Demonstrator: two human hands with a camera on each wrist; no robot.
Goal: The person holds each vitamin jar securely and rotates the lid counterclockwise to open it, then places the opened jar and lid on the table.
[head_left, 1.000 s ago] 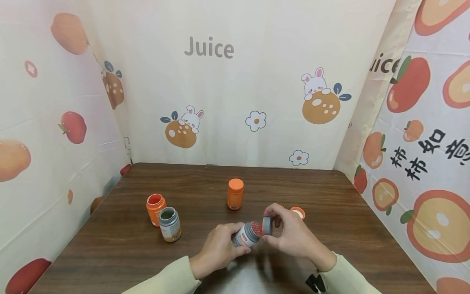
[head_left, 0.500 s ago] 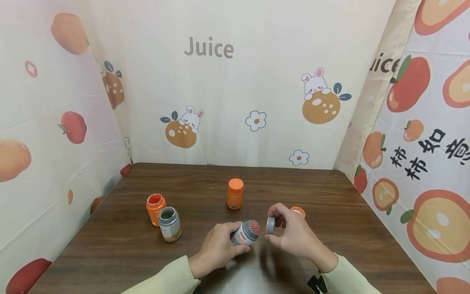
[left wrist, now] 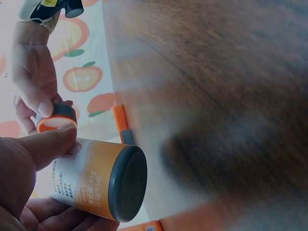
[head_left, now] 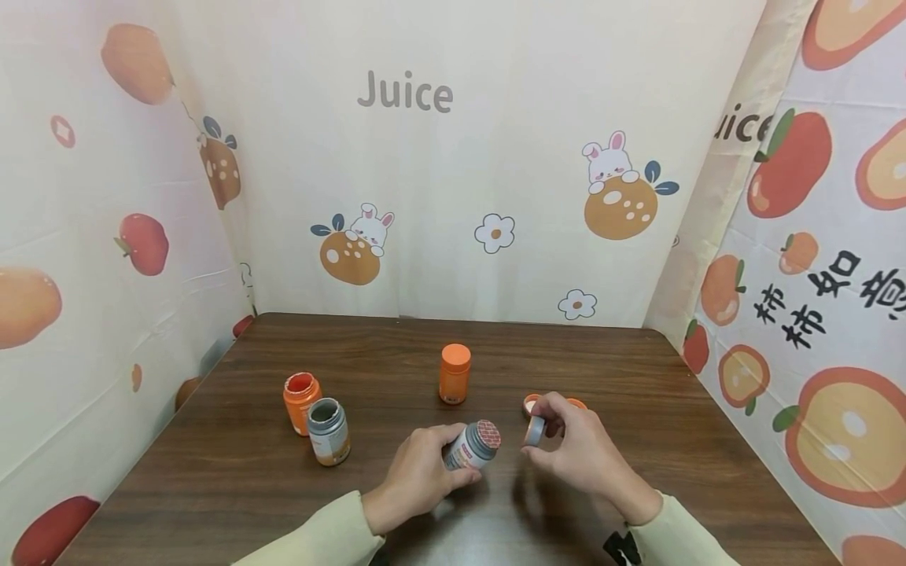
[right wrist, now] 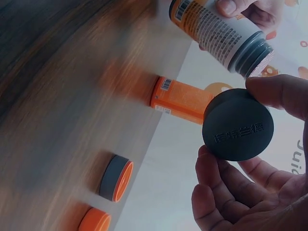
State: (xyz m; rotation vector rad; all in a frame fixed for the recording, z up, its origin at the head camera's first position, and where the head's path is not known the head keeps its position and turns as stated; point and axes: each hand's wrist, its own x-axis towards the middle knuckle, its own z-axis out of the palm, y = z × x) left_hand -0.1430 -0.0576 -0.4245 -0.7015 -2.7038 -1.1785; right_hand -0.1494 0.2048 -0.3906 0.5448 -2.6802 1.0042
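My left hand grips a small bottle with a grey neck and a white and orange label. The bottle is tilted to the right, and a red-patterned seal covers its mouth. Just to the right, my right hand pinches a grey screw cap between thumb and fingers, apart from the bottle. Its orange inside shows in the left wrist view. Raised lettering marks the cap's top in the right wrist view.
At the left stand an uncapped orange bottle and an uncapped grey-necked bottle. A capped orange bottle stands behind my hands. Beyond the right hand lie a grey cap with an orange inside and an orange cap.
The grey cap in my right hand has moved off the bottle's mouth and to the right, uncovering the red-patterned seal. The left hand with the bottle has hardly moved.
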